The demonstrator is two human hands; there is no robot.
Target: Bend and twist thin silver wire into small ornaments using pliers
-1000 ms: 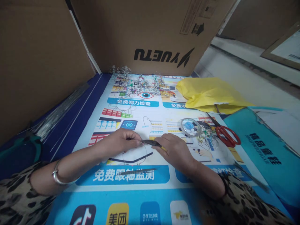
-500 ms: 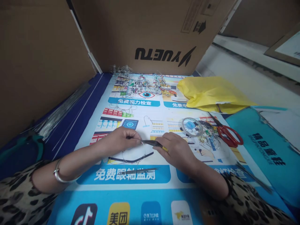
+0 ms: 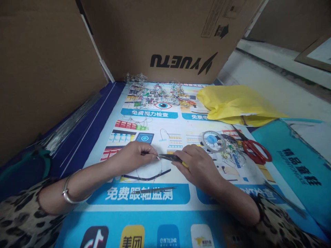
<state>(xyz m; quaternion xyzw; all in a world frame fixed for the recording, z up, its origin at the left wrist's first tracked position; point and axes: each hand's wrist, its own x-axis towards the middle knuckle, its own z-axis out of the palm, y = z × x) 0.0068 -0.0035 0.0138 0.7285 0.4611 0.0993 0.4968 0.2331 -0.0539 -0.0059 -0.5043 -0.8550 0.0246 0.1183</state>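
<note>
My left hand [image 3: 133,156] is closed, thumb and fingers pinching a thin wire [image 3: 161,168] that curves down below the fingertips over the printed sheet. Wrapped in my right hand [image 3: 198,167] are slim pliers [image 3: 169,157] with dark jaws and a yellow handle. Their tips point left and meet the wire right beside my left fingertips; whether the jaws grip it is too small to tell. Beneath both hands, a small bundle of thin dark wires [image 3: 152,189] lies on the sheet.
Tangled wire pieces with coloured bits [image 3: 160,91] lie at the back, before a cardboard box [image 3: 178,34]. On the right are a tape roll [image 3: 213,141], red-handled scissors [image 3: 256,151], a yellow bag [image 3: 238,103] and a teal bag [image 3: 287,148]. Straight wires [image 3: 69,124] lie left.
The whole view has shifted slightly. Both hands keep nearly the same pose, and the plier tips stay at the wire by my left fingertips.
</note>
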